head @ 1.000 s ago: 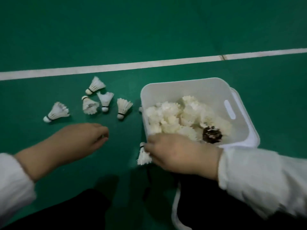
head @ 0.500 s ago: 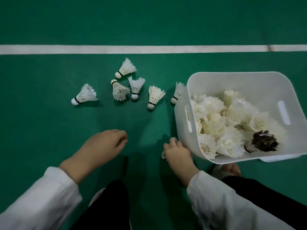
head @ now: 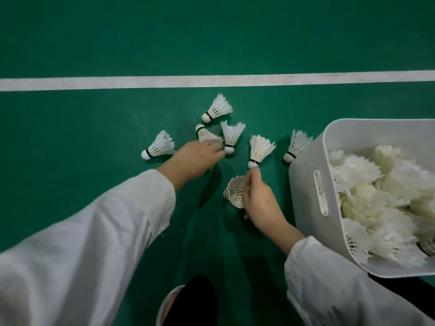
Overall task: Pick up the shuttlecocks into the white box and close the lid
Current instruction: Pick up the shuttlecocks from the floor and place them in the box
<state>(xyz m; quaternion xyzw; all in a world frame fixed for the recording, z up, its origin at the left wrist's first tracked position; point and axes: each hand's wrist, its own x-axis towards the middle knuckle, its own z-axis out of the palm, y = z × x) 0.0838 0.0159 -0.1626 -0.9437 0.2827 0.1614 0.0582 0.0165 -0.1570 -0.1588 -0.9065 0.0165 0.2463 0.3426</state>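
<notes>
Here, on my feed, the right hand (head: 259, 200) is curled round the held shuttle (head: 235, 192), whose feather skirt opens toward the camera beside the thumb. Its raised fingertip touches the cork of the near shuttle (head: 260, 149), which lies on the floor (head: 94, 149) with its feathers pointing away.

The left hand (head: 197, 156) reaches forward, palm down, fingers bent over the feathers of the covered shuttle (head: 204, 132). I cannot tell whether it has a grip on it. Its fingertips sit just beside the cork of the middle shuttle (head: 231, 136).

Further out, the far shuttle (head: 217, 108) lies just beyond those two, and the left shuttle (head: 160, 145) lies beside the left wrist, cork toward the left. The side shuttle (head: 297, 144) lies by the corner of the box (head: 303, 208); whether they touch I cannot tell.

The box stands at the right, tilted in this view, with a slot handle in its near wall. It is heaped with the pile (head: 376, 196) of white shuttles.

Both arms wear pale sleeves (head: 106, 243). A white line (head: 211, 82) crosses the green floor beyond the shuttles.
</notes>
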